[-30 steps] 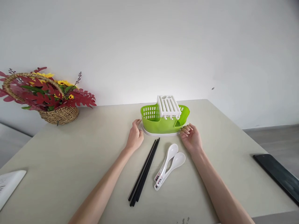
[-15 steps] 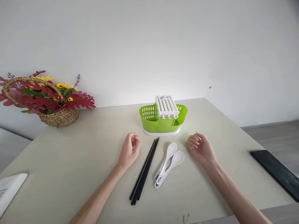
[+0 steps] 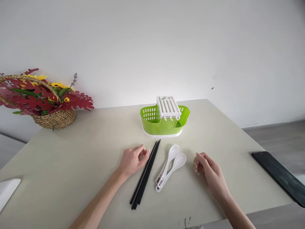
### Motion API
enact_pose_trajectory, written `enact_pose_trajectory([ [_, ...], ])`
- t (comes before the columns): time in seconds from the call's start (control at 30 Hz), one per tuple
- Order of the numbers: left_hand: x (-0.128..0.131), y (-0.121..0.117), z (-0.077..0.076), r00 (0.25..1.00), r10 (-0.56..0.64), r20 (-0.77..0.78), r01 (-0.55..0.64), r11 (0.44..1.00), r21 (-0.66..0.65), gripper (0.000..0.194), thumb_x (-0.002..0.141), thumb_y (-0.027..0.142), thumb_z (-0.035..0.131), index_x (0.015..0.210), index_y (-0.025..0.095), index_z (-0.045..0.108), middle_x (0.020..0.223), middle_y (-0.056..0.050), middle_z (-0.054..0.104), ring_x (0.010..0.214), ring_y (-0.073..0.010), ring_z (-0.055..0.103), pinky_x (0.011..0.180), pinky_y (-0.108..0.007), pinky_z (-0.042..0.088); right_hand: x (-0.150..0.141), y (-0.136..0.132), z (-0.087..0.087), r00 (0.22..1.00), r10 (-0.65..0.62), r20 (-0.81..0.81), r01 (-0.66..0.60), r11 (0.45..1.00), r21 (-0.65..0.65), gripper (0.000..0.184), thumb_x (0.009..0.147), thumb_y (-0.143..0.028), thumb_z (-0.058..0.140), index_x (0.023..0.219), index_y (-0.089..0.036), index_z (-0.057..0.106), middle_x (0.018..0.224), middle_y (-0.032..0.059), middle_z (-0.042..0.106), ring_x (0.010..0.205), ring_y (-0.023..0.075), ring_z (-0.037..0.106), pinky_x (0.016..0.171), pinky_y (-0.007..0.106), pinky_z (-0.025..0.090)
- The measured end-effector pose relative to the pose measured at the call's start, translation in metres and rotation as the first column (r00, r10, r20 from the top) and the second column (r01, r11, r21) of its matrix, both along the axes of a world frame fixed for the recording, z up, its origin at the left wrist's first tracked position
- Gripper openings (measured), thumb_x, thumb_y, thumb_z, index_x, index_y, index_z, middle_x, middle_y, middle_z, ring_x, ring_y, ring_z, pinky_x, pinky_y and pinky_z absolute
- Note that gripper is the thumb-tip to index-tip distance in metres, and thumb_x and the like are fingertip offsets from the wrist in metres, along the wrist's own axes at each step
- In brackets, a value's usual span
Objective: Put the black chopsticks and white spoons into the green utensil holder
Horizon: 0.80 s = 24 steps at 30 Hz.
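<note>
A bundle of several black chopsticks (image 3: 146, 176) lies on the table, pointing away from me. Just left of their upper half is my left hand (image 3: 133, 160), its fingers loosely curled in with nothing seen in them. Its thumb tip comes close to the chopsticks; whether it touches them I cannot tell. Two white spoons (image 3: 179, 161) with printed handles lie partly overlapping to the right of the chopsticks. My right hand (image 3: 209, 170) is to the right of the spoon bowls, loosely closed and holding nothing visible. Behind these stands a green cutlery basket (image 3: 164, 127) with a white slotted top (image 3: 168, 107).
A wicker basket (image 3: 56, 120) of red leaves and yellow flowers stands at the back left, by the wall. At the right edge lies a black phone (image 3: 277, 176). The corner of a white object (image 3: 8, 192) shows at the left table edge (image 3: 35, 143).
My left hand has moved right and nearer to me, toward the chopsticks, turning palm down. My right hand has rolled inward and come slightly closer. The view has shifted slightly.
</note>
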State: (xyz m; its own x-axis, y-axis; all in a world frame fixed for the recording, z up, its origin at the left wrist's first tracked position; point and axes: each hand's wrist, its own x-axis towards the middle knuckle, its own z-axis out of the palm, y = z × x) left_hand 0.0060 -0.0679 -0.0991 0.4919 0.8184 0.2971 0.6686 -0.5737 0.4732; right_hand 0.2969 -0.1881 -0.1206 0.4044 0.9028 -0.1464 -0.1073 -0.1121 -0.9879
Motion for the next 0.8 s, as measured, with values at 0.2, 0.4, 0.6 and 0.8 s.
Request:
enact_pose_trajectory([
  [0.2,0.002,-0.001,0.001,1.0,-0.019,-0.02,0.019,0.999,0.029,0.041,0.101,0.037,0.05,0.063,0.021,0.046,0.056,0.004,0.051,0.05,-0.0107,0.042,0.055,-0.026,0.032,-0.008,-0.005,-0.005,0.962,0.032,0.27,-0.029,0.999,-0.014,0.049,0.097,-0.064,0.058,0.068,-0.025,0.054,0.064,0.0002,0.054,0.062,0.0168,0.049,0.057,0.03,0.037],
  [0.4,0.002,-0.002,-0.001,0.999,-0.037,-0.032,0.04,0.995,0.087,0.041,0.104,0.032,0.048,0.064,0.021,0.045,0.055,0.005,0.049,0.049,-0.0098,0.038,0.054,-0.026,0.028,-0.012,-0.009,-0.009,0.925,0.101,0.365,-0.07,0.993,-0.099,0.049,0.099,-0.065,0.05,0.072,-0.025,0.052,0.066,-0.0005,0.052,0.063,0.0165,0.047,0.057,0.029,0.034],
  [0.6,0.001,0.001,-0.005,0.999,-0.025,-0.031,0.027,0.996,0.082,0.041,0.104,0.032,0.049,0.066,0.02,0.041,0.054,0.006,0.046,0.049,-0.009,0.033,0.054,-0.025,0.027,-0.015,-0.009,-0.004,0.914,0.157,0.373,-0.111,0.984,-0.143,0.047,0.101,-0.062,0.047,0.076,-0.024,0.051,0.069,-0.002,0.05,0.065,0.0154,0.046,0.062,0.028,0.035],
  [0.8,-0.002,0.005,-0.007,0.998,-0.027,-0.061,0.03,0.999,0.034,0.039,0.104,0.032,0.048,0.068,0.02,0.041,0.055,0.007,0.042,0.051,-0.0095,0.031,0.056,-0.026,0.025,-0.015,-0.007,-0.004,0.9,0.158,0.406,-0.109,0.984,-0.14,0.047,0.101,-0.062,0.046,0.074,-0.024,0.049,0.066,-0.003,0.049,0.061,0.0147,0.043,0.06,0.027,0.034],
])
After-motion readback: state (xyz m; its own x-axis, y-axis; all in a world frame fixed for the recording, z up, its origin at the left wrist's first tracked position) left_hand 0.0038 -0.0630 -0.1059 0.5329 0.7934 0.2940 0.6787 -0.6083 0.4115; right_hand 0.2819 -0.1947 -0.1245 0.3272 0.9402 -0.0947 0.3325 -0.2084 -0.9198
